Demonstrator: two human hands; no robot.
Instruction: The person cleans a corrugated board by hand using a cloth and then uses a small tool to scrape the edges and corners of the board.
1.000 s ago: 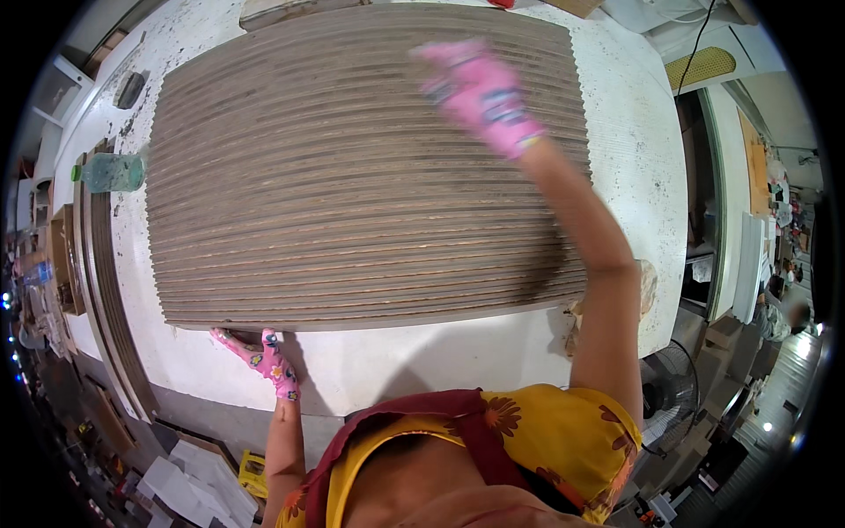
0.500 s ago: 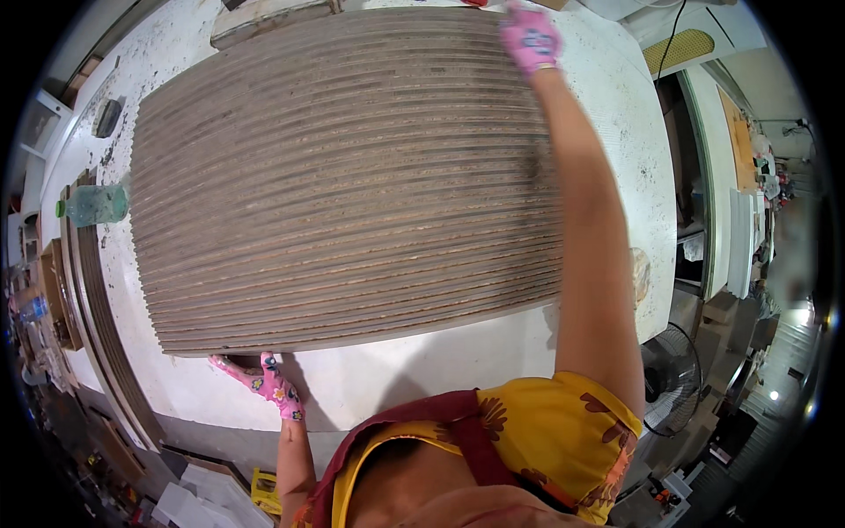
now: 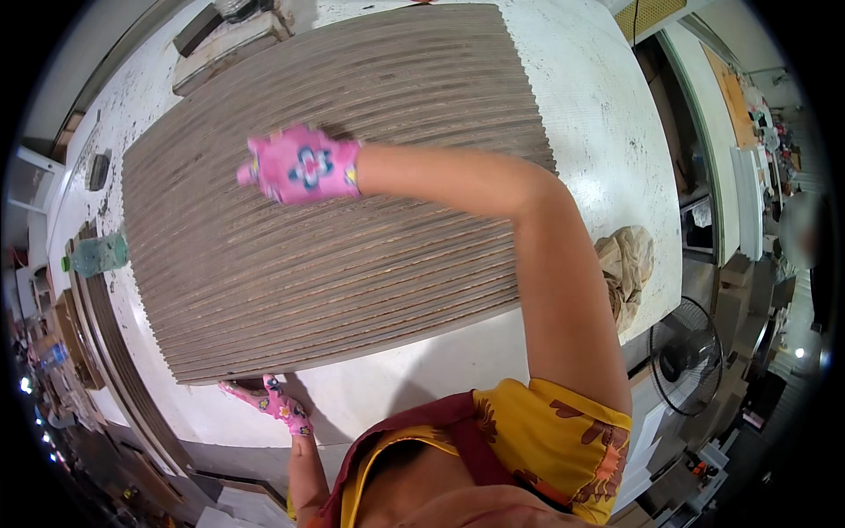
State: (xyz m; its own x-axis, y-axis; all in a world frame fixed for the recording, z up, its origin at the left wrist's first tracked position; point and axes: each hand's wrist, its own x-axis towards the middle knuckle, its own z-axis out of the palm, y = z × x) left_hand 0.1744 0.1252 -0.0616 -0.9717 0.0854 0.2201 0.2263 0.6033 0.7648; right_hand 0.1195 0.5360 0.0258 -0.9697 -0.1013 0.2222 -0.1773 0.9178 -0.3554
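A wide grey-brown ribbed panel (image 3: 396,255) lies across the white table (image 3: 370,387), its many parallel grooves running left to right. Over its left half, my right hand (image 3: 304,167), in a pink flowered glove, is palm down with the fingers curled under. Whatever it may hold is hidden beneath it, and the glove is slightly blurred. Against the panel's front edge near the left corner rests my left hand (image 3: 280,409), gloved alike, its thumb and forefinger spread apart and touching the edge.
A greenish plastic bottle (image 3: 99,254) lies beside the panel's left edge. A crumpled beige cloth (image 3: 627,268) sits at the table's right, near a black fan (image 3: 687,356). At the back left are a pale slab (image 3: 229,53) and a dark block (image 3: 198,31); another dark block (image 3: 98,172) lies farther left.
My right hand has swept from the panel's far right corner to its left half, the elbow now bent. My left hand stays at the front edge. The view has shifted slightly.
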